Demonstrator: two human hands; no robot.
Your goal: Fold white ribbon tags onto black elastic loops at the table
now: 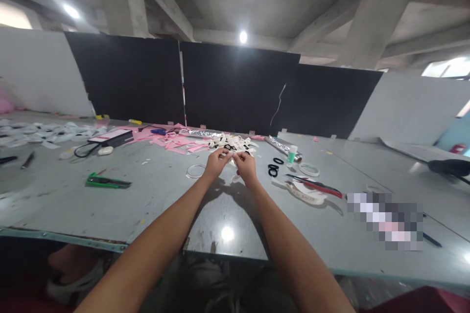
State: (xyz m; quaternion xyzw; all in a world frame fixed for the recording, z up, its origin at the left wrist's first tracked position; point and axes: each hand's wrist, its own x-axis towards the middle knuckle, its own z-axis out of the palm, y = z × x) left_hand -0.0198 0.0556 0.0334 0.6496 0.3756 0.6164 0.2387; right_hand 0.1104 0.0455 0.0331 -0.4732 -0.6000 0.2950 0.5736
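My left hand and my right hand meet over the middle of the table. Thumbs and fingertips of both are pinched together on a small white piece, mostly hidden by the fingers. Just beyond them lies a heap of small off-white pieces with black bits. A thin pale ring rests left of my left hand. Several black rings are to the right of my right hand, near a roll of white tape with red-handled scissors across it.
A green utility knife lies at left. Behind it are a black box-like device, pink scraps and many white strips. A green-and-white bottle stands by a foil roll at right. Dark panels bound the table's back.
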